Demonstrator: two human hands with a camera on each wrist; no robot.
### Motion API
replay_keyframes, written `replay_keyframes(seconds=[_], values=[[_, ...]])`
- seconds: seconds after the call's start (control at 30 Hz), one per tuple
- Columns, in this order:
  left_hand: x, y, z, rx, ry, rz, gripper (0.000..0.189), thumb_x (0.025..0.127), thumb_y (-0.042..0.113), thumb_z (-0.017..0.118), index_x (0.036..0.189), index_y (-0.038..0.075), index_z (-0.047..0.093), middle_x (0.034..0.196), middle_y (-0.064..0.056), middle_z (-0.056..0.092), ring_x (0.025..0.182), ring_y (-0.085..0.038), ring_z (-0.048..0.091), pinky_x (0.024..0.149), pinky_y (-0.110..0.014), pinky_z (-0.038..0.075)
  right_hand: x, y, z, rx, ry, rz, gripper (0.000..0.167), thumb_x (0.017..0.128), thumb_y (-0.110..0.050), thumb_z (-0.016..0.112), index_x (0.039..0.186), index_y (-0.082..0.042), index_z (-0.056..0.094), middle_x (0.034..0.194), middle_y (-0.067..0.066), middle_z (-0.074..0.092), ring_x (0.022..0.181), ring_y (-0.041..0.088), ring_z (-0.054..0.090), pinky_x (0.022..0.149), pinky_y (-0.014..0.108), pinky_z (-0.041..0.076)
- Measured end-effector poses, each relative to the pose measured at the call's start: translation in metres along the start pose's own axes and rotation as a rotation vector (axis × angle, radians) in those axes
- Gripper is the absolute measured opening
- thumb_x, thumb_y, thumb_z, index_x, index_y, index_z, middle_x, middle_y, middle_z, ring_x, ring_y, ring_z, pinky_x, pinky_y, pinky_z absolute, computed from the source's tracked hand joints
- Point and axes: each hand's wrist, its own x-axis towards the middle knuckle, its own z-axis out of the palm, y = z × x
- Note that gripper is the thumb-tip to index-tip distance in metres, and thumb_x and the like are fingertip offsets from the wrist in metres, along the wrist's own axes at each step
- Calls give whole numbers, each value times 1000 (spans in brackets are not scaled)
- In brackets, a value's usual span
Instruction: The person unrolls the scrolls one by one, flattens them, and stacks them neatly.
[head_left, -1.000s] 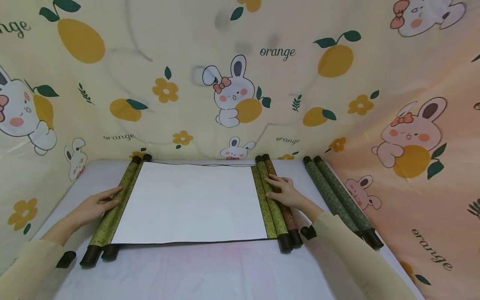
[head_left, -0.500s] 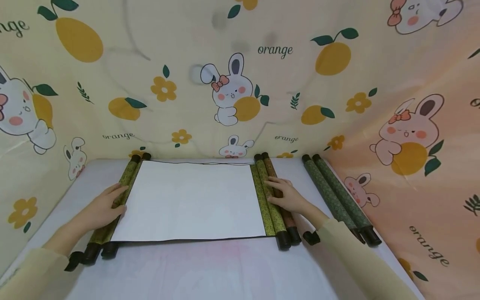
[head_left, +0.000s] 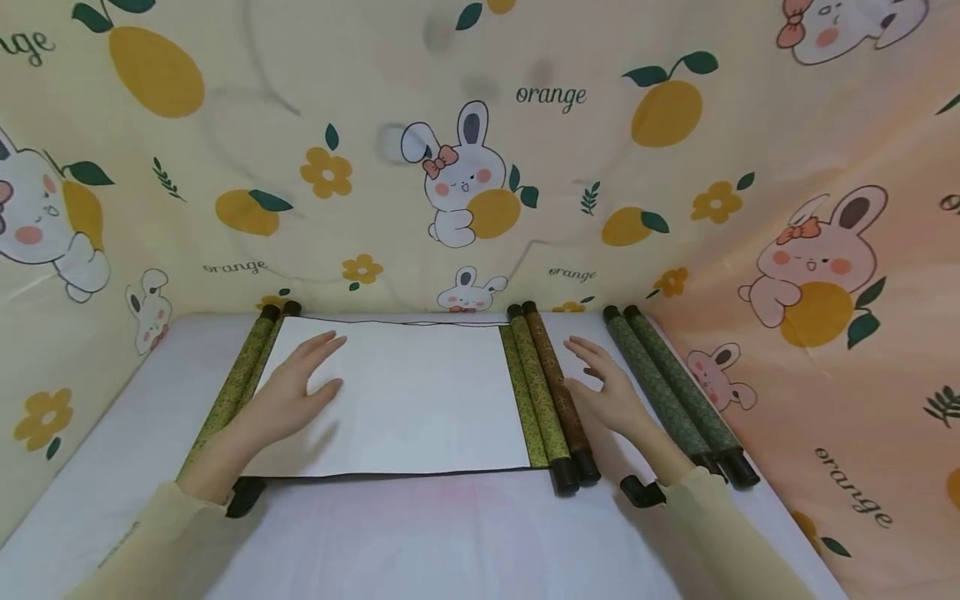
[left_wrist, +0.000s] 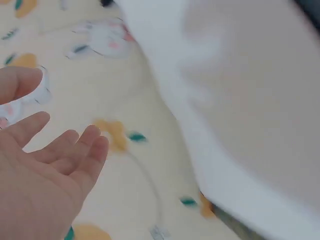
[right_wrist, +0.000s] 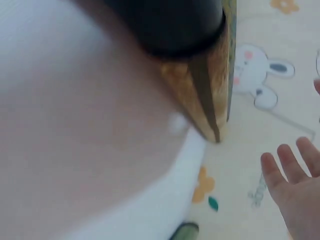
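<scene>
A scroll lies unrolled on the table, its blank white sheet (head_left: pixel 427 400) between a yellow-green roller (head_left: pixel 225 400) on the left and another yellow-green roller (head_left: pixel 543 408) on the right. My left hand (head_left: pixel 288 396) is over the sheet's left part, fingers extended and holding nothing; its forearm covers the left roller's near end. Just right of a brown rolled scroll (head_left: pixel 555 375), my right hand (head_left: pixel 611 396) is raised with spread fingers, also holding nothing. In the right wrist view a black end knob (right_wrist: pixel 175 25) and the brown scroll (right_wrist: pixel 200 95) appear close up.
Two dark green rolled scrolls (head_left: pixel 660 392) lie side by side at the table's right. The white-covered table (head_left: pixel 420 542) meets a cloth backdrop (head_left: pixel 375 167) printed with rabbits and oranges. Black wrist straps (head_left: pixel 641 492) show at both sleeves.
The left hand has left the left roller and moved right over the sheet. The right hand has come off the right-hand rolls and shifted slightly right. The scroll has stayed put.
</scene>
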Motion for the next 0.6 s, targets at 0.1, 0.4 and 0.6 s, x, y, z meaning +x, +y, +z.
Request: replay_keyframes(seconds=[0.1, 0.4, 0.6], values=[[21, 16, 19, -42, 6, 31, 63, 103, 8, 62, 160, 2, 37, 165, -25, 29, 149, -49, 30, 114, -69, 30, -7, 5, -14, 1, 66, -5, 60, 100, -2, 67, 156, -5, 47, 162, 17, 38, 139, 42, 44, 106, 63, 43], [79, 72, 81, -266, 26, 136, 62, 100, 9, 65, 158, 5, 42, 163, -17, 36, 139, -38, 48, 107, -56, 46, -25, 38, -68, -157, 170, 107, 62, 102, -8, 66, 159, -8, 42, 155, 24, 42, 129, 41, 50, 96, 30, 47], [106, 103, 127, -361, -45, 157, 62, 102, 10, 63, 160, 8, 40, 163, -14, 37, 136, -35, 50, 106, -53, 46, -43, 65, -97, -172, 185, 175, 62, 102, -5, 64, 159, -2, 40, 149, 32, 44, 124, 49, 51, 86, 7, 42]])
